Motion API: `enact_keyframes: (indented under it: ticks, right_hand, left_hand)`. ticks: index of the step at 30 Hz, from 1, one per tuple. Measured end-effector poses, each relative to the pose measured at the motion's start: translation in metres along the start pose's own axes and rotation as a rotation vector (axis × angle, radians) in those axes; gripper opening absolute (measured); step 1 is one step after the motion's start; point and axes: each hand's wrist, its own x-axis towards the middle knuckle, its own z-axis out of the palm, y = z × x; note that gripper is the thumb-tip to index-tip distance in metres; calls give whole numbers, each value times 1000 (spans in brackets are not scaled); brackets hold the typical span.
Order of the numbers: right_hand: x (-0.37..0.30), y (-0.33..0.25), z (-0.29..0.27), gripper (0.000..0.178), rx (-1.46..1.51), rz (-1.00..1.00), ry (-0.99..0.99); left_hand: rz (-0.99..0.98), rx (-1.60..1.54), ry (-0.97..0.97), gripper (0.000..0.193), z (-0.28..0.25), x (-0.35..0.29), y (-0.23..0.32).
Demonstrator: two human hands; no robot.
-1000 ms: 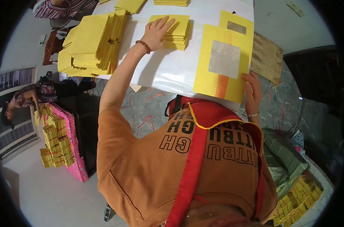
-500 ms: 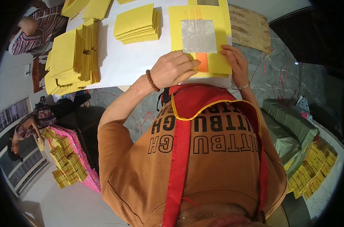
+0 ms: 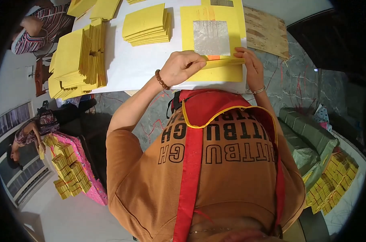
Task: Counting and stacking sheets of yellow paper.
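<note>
A stack of yellow joss paper (image 3: pixel 187 28) lies at the table's near right, with a silver foil square (image 3: pixel 211 37) and an orange stripe on its top sheet. The near edge of that sheet is lifted and bent over into a narrow folded strip (image 3: pixel 225 63). At the strip's left end my left hand (image 3: pixel 181 68) is closed, thumb and fingers pinching it. My right hand (image 3: pixel 252 68) grips the strip's right end beside the table edge, its fingers partly hidden. More yellow paper lies flat below the fold.
Folded yellow paper piles stand on the white table (image 3: pixel 146 60): a small stack (image 3: pixel 144 26) at the middle and a tall one (image 3: pixel 72 56) at left. Two other people are at left, one by a pink-covered table (image 3: pixel 92 177). A plywood board (image 3: pixel 265 30) lies right.
The sheet's near edge has come up and folded away from me, covering most of the orange stripe. My left hand has gone from lying flattened on the paper to pinching the fold.
</note>
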Motion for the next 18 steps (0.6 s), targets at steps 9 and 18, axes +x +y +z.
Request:
enact_keyframes:
  ticks: [9, 18]
  right_hand:
    - [2, -1, -1, 29, -6, 25, -21]
    - [2, 3, -10, 41, 63, -43, -97]
  left_hand:
    - [-135, -79, -11, 15, -3, 5, 5]
    - [-240, -170, -105, 16, -8, 10, 0]
